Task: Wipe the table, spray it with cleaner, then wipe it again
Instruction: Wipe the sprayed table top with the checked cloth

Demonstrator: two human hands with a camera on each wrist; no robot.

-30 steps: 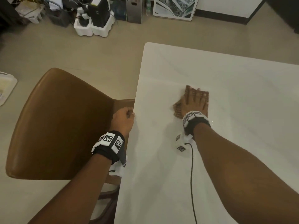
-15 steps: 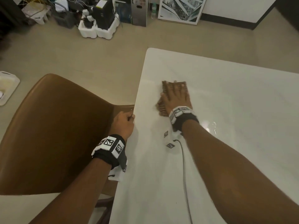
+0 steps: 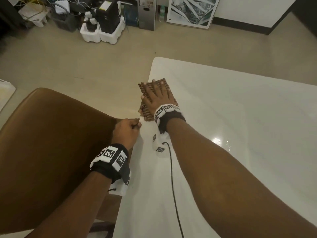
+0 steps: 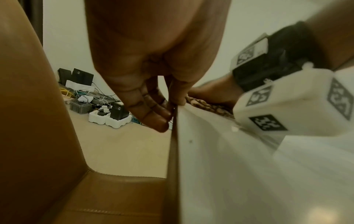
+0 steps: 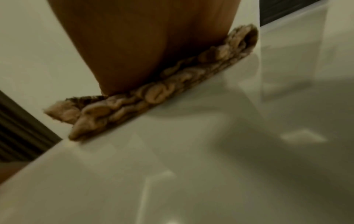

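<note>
White table [image 3: 223, 117] edge: brown cloth [image 3: 145, 90] flat under right hand [image 3: 157, 97].

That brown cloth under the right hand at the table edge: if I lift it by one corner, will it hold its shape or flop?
Probably flop: the cloth lies folded and limp under the flat right hand. It looks light, thin and nubbly. On the glossy table it likely slides easily, and one part already overhangs the edge.

Folded brown ribbed cloth [image 3: 151, 93] on the white glossy table [image 3: 240, 117], at its left edge, one corner overhanging. Right hand [image 3: 157, 98] flat on top. Left hand [image 3: 126, 133] at the same edge, nearer. Brown leather chair [image 3: 51, 143] left of the table.
</note>
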